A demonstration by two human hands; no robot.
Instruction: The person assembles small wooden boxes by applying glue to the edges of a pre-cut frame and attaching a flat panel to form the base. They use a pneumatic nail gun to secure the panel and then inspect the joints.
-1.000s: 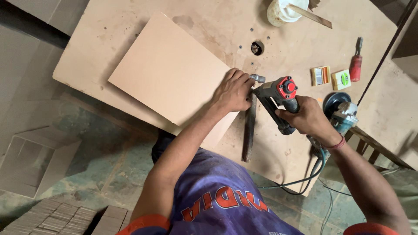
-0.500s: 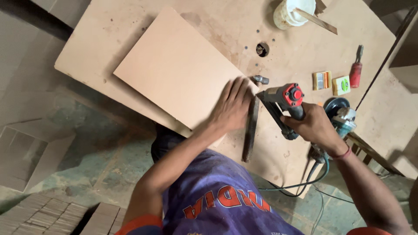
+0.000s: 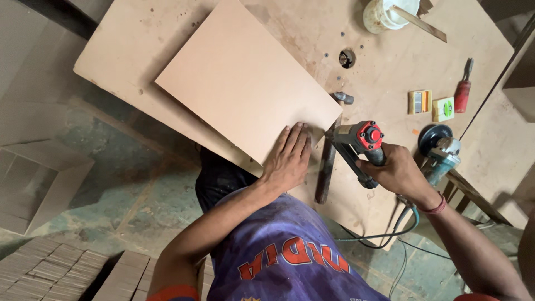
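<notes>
Tan board panel (image 3: 245, 83) lay flat on the desk (image 3: 390, 184), left hand (image 3: 287, 159) spread open on its near corner. Right hand (image 3: 393, 170) clenched the nail gun (image 3: 356, 147). Panel likely stiff, light; best gripped by edges.

The scene is viewed from one head-worn camera — aimed steeply down, close above the plywood workbench (image 3: 167, 50) and floor.
</notes>
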